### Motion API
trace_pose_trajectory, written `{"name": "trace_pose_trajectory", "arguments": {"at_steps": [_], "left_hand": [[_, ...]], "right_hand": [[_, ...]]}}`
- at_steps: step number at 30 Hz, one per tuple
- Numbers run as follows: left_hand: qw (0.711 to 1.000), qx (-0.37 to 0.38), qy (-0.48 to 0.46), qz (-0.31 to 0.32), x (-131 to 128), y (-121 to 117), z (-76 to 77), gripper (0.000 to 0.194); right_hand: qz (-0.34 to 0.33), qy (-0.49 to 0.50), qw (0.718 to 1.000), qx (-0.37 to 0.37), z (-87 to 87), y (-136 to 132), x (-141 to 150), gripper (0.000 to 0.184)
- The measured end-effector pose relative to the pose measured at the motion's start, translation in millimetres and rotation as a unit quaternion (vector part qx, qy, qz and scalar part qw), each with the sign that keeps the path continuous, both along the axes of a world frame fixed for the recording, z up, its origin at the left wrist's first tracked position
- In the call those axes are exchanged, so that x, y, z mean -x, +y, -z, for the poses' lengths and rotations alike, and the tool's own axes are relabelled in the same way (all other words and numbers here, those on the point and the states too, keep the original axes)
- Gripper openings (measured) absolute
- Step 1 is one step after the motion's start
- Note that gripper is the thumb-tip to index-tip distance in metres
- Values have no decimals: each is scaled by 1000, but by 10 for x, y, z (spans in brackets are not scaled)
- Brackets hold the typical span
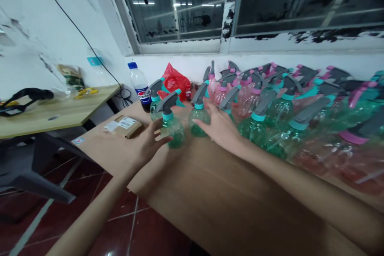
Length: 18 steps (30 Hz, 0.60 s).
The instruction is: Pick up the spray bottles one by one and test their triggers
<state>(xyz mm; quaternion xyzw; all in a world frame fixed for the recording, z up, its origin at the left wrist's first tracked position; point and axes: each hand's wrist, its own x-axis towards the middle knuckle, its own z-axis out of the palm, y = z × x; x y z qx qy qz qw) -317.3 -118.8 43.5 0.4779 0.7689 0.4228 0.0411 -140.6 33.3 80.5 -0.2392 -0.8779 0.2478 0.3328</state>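
Note:
My left hand is at the left side of a green spray bottle with a grey trigger head and teal collar. Its thumb lies across the front and its fingers curve round the far side. My right hand grips another green spray bottle from the right, thumb across its front and fingers partly hidden behind it. Both bottles stand upright on the brown table, a small gap between them. Behind the left one stands a further green spray bottle.
Many pink and green spray bottles crowd the table's right side. A Pepsi bottle, a red plastic bag and a flat cardboard packet sit toward the back left. Beyond the table's left edge is a wooden desk.

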Motion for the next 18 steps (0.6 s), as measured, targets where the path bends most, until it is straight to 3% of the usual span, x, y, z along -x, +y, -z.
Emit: {"name": "trace_pose_trajectory", "arguments": {"at_steps": [10, 15, 18], "left_hand": [[984, 105, 137, -34, 184, 224, -262, 64], [979, 118, 164, -26, 240, 341, -302, 64], [979, 114, 169, -25, 254, 383, -301, 60]], "right_hand": [[-9, 33, 997, 65, 2, 75, 239, 64], [-29, 34, 984, 175, -19, 80, 330, 70], [-15, 16, 979, 205, -6, 109, 389, 74]]}}
